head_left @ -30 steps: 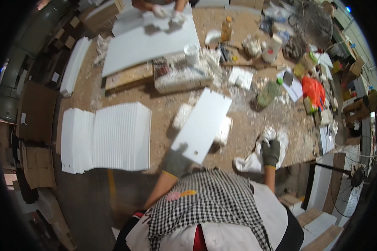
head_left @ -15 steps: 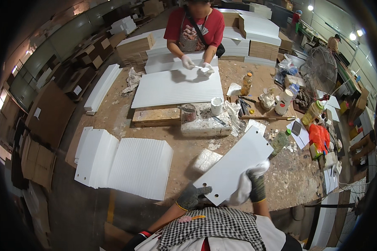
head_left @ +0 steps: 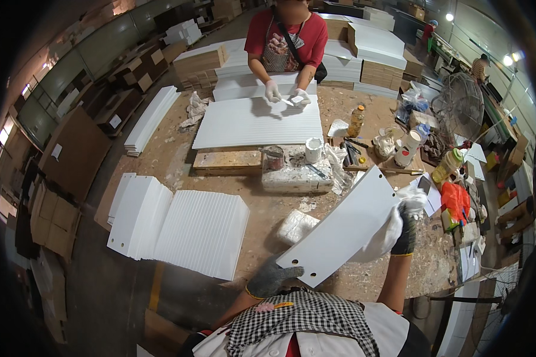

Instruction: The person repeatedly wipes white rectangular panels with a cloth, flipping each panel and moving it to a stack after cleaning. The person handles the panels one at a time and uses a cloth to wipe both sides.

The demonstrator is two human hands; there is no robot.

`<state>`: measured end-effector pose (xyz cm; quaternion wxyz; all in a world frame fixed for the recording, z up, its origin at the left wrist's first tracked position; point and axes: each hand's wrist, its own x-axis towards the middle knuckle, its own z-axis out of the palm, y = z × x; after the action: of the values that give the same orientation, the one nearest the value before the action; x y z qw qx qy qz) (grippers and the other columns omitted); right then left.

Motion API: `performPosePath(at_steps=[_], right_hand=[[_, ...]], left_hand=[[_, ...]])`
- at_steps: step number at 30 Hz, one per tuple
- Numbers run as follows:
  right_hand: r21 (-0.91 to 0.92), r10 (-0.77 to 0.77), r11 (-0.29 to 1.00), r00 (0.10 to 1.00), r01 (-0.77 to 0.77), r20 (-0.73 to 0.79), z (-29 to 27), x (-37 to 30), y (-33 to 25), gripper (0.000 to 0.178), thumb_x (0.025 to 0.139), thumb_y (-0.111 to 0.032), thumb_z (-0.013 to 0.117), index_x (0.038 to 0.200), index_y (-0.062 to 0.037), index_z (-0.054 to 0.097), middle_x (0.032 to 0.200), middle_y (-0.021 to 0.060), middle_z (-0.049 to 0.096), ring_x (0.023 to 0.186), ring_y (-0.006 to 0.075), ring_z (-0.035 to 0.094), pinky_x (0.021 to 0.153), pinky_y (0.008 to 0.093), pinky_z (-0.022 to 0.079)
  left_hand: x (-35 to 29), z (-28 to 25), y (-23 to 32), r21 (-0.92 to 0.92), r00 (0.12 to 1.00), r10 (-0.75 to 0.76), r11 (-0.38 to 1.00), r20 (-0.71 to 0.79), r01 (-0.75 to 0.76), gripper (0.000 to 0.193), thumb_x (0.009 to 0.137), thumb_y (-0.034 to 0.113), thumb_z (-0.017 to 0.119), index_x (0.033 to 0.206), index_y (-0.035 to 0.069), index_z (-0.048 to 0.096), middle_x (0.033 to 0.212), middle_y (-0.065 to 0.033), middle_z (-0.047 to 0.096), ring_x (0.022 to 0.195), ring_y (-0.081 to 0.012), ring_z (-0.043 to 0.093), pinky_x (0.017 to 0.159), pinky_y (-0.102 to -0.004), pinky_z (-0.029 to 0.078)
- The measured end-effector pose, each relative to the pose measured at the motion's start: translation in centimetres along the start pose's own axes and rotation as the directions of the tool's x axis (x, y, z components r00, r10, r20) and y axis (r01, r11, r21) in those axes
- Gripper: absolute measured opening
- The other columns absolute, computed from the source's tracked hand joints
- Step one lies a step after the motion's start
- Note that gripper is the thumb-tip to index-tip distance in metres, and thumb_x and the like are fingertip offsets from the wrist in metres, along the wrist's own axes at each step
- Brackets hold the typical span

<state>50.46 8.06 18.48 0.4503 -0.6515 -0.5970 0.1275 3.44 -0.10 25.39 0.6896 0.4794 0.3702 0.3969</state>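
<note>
A long white panel [head_left: 348, 220] with small round holes near its ends lies tilted in front of me, its far end up and to the right. My left hand [head_left: 276, 278], in a dark grey glove, grips the near-left corner beside two holes. My right hand [head_left: 405, 229], gloved too, is closed on a white cloth [head_left: 387, 235] along the panel's right edge. Part of the cloth hangs down by the panel's side. To my left, many similar white panels [head_left: 202, 232] stand in a fanned row next to a neat stack [head_left: 138, 217].
Across the worktable [head_left: 178, 178] a person in red [head_left: 286, 50] handles a small white object over a ribbed row of panels [head_left: 256, 122]. A paint-stained block [head_left: 295, 172] carries a white cup [head_left: 313, 150]. Bottles [head_left: 446, 165], tools and a red plastic bag [head_left: 455, 201] crowd the right side.
My right hand and the cloth have moved right and up along the panel's edge. The panel has shifted slightly right and up; my left hand still holds its corner.
</note>
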Motion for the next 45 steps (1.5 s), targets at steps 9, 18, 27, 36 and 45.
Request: performPosePath(at_steps=[9,18,27,36,45], right_hand=[[0.208,0.242,0.961,0.916,-0.181,-0.319,-0.1,2.7,-6.9,0.077,0.093,-0.025,0.081,0.152,0.0052,0.042,0.129,0.0243,0.064,0.116,0.0304,0.064,0.101,0.0406,0.050],[0.035,-0.498,0.841,0.746,0.540,0.443,12.3,-2.0,-20.4,0.042,0.090,-0.028,0.076,0.126,-0.0095,0.066,0.115,0.0109,0.067,0.113,0.0301,0.062,0.117,0.0488,0.040],[-0.529,-0.497,0.782,0.841,0.329,-0.212,15.4,5.8,8.5,0.028,0.099,-0.009,0.050,0.123,-0.0029,0.063,0.116,0.0198,0.067,0.107,0.0355,0.065,0.102,0.0474,0.052],[0.411,-0.077,0.910,0.995,0.046,0.059,11.9,3.2,-2.0,0.035,0.101,-0.017,0.055,0.134,-0.0082,0.058,0.129,0.0103,0.060,0.119,0.0231,0.061,0.104,0.0389,0.051],[-0.278,-0.390,0.689,0.666,0.669,0.636,21.5,-5.5,-8.2,0.041,0.095,-0.049,0.060,0.125,-0.0215,0.068,0.112,0.0080,0.066,0.112,0.0321,0.065,0.094,0.0477,0.052]], left_hand=[[3.2,-3.0,-3.1,0.142,0.870,0.045,0.989,-0.491,0.028,0.030,0.091,0.005,0.078,0.119,-0.005,0.070,0.100,-0.0082,0.075,0.084,-0.0169,0.071,0.075,-0.0318,0.059],[5.5,4.5,-2.0,0.642,0.814,0.008,0.619,-0.581,0.453,0.037,0.087,0.028,0.084,0.110,0.002,0.074,0.098,-0.0228,0.076,0.091,-0.0378,0.075,0.077,-0.0452,0.059],[7.3,3.2,-7.0,0.944,0.853,0.516,0.313,-0.077,-0.104,0.032,0.097,0.031,0.066,0.115,0.005,0.071,0.084,-0.0222,0.071,0.070,-0.0451,0.068,0.059,-0.0532,0.054],[9.2,-5.5,-18.3,-0.537,0.749,-0.442,0.832,-0.494,0.137,0.039,0.096,0.013,0.077,0.131,-0.001,0.065,0.110,-0.0075,0.072,0.091,-0.0194,0.070,0.078,-0.0324,0.057],[9.9,-4.2,-22.8,-0.646,0.850,-0.403,0.757,-0.340,0.101,0.047,0.101,0.014,0.068,0.143,-0.003,0.055,0.131,-0.0195,0.067,0.115,-0.0334,0.068,0.096,-0.0480,0.058]])
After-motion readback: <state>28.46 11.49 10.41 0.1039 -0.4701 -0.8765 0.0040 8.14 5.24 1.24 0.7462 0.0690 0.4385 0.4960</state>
